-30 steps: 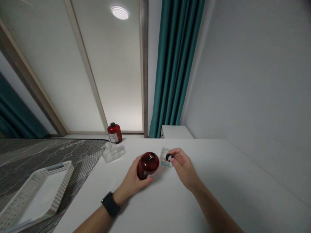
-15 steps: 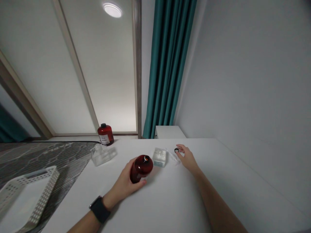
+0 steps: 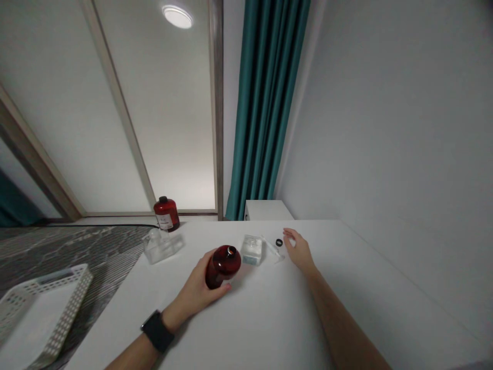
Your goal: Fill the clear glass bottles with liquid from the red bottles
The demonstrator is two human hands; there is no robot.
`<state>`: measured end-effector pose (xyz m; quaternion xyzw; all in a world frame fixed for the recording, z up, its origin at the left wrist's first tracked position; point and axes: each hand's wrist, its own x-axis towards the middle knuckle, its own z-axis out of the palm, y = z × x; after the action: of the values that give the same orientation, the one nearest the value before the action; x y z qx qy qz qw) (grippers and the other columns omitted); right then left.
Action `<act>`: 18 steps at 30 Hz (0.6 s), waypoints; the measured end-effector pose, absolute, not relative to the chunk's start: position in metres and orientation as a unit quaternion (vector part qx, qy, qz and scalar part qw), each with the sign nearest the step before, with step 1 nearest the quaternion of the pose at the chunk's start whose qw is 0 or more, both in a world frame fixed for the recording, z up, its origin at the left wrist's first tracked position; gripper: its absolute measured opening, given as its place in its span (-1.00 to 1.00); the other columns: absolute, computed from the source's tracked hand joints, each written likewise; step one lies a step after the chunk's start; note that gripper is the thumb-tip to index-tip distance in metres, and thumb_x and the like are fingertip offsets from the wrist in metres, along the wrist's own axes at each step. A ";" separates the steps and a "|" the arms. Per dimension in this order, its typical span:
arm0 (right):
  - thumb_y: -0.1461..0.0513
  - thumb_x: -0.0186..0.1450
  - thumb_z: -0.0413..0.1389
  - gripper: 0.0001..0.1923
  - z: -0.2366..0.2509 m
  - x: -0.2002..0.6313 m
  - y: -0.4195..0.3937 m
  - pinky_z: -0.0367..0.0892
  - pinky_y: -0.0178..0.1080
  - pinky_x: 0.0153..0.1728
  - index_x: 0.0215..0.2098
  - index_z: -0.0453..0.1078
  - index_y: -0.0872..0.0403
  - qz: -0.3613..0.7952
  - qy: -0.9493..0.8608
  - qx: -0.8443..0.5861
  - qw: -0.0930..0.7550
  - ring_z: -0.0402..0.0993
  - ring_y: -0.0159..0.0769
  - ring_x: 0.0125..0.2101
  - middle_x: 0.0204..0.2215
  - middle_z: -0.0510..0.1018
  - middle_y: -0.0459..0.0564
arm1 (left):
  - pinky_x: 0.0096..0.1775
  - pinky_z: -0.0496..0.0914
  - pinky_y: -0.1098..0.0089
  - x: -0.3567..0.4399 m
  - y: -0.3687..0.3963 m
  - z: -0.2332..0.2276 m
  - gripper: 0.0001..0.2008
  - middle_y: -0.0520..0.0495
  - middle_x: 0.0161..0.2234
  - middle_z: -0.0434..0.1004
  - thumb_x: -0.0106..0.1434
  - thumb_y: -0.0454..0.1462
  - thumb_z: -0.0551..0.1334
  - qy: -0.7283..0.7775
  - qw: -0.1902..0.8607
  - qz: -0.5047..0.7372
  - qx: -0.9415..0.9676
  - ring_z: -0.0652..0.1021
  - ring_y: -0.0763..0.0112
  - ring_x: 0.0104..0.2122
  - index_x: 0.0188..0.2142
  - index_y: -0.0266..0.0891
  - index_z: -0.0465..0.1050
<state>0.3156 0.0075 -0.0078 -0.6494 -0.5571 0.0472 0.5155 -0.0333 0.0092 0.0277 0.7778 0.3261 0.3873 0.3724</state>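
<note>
My left hand [image 3: 202,288] is wrapped round a dark red bottle [image 3: 225,267], whose neck has no cap on it. On the white table lies a small black cap [image 3: 279,242], shaped like a ring. Just right of it is my right hand [image 3: 298,249], fingers curved and apart, holding nothing. A clear, square box-like container [image 3: 252,249] stands beyond the bottle. Between that container and the cap lies a thin, clear plastic piece [image 3: 272,249], perhaps a dropper or syringe; I cannot make out its kind.
Another red bottle [image 3: 166,214] with a black cap and white label stands at the table's far left. Before it lies a clear bottle [image 3: 164,246] on its side. A white perforated basket [image 3: 73,303] is left of the table [image 3: 246,334]. Behind stands a white cabinet [image 3: 268,209].
My right hand has let go of the black cap, which now lies on the table, and has drawn slightly right. My left hand still holds the bottle in nearly the same place.
</note>
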 end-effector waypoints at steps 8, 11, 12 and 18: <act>0.12 0.37 0.04 -0.63 0.016 0.227 -0.014 0.44 -0.02 -0.02 0.09 0.35 0.06 0.040 -0.624 -0.551 0.553 0.51 -0.08 -0.01 -0.01 0.56 0.16 | 0.13 0.39 0.04 -0.032 0.009 0.029 -0.27 -0.23 0.03 0.50 0.05 -0.25 0.46 0.330 0.448 0.410 0.723 0.54 0.04 0.02 0.16 -0.23 0.22; 0.16 0.35 0.10 -0.64 0.020 0.203 -0.023 0.35 0.07 0.09 0.09 0.37 0.05 0.013 -0.641 -0.523 0.562 0.43 -0.04 0.05 0.01 0.51 0.16 | 0.15 0.35 0.05 -0.034 0.011 0.026 -0.25 -0.25 0.05 0.50 0.06 -0.21 0.47 0.302 0.476 0.397 0.725 0.52 0.01 0.05 0.18 -0.25 0.22; 0.19 0.36 0.08 -0.68 0.022 0.200 -0.026 0.34 0.08 0.08 0.07 0.39 0.05 0.003 -0.642 -0.516 0.567 0.43 -0.04 0.02 -0.03 0.51 0.16 | 0.17 0.33 0.05 -0.034 0.012 0.025 -0.24 -0.26 0.07 0.49 0.06 -0.21 0.48 0.296 0.480 0.389 0.728 0.51 -0.01 0.07 0.19 -0.25 0.22; 0.33 0.44 -0.08 -0.72 0.032 0.184 -0.044 0.44 -0.04 -0.05 -0.04 0.42 0.00 0.022 -0.687 -0.463 0.559 0.51 -0.14 -0.12 -0.19 0.58 0.06 | 0.24 0.21 0.02 -0.041 0.017 0.030 -0.20 -0.28 0.19 0.36 0.10 -0.17 0.47 0.243 0.490 0.372 0.750 0.40 -0.04 0.18 0.25 -0.20 0.15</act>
<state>0.1837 -0.0440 0.0319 -0.4635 -0.6872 0.0215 0.5590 -0.0414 0.0169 0.0298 0.7496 0.2435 0.3722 0.4901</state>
